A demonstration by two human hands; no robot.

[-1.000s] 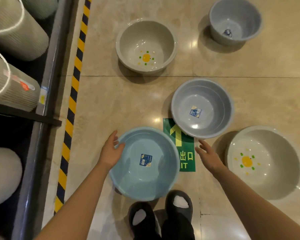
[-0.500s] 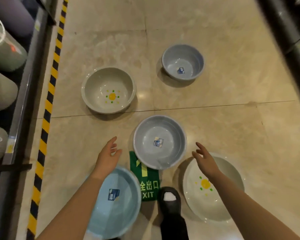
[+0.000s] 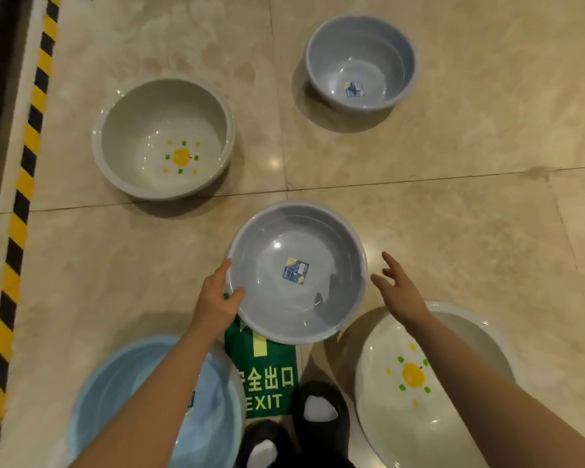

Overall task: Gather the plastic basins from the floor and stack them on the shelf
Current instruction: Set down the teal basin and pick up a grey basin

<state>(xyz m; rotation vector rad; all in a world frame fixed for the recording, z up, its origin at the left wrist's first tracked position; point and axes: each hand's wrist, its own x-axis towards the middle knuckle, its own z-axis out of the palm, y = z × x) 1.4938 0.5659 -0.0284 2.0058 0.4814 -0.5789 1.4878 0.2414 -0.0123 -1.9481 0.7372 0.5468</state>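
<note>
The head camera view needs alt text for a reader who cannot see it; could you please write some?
A person's left hand grips the rim of a grey basin on a tiled floor while the open right hand reaches toward its other side. Four more basins lie around: two cream with a sun print, one grey, one light blue.

Shop: labelled basins (image 3: 298, 273), exit floor sticker (image 3: 265, 383), hazard tape (image 3: 21, 197).

Pale blue round plastic basin (image 3: 129, 393) under left forearm: cut by bottom edge, label mostly covered. White sun-print plastic basin (image 3: 453, 410) below right hand: near rim off-frame. Black slippers (image 3: 318, 413) cropped.
</note>
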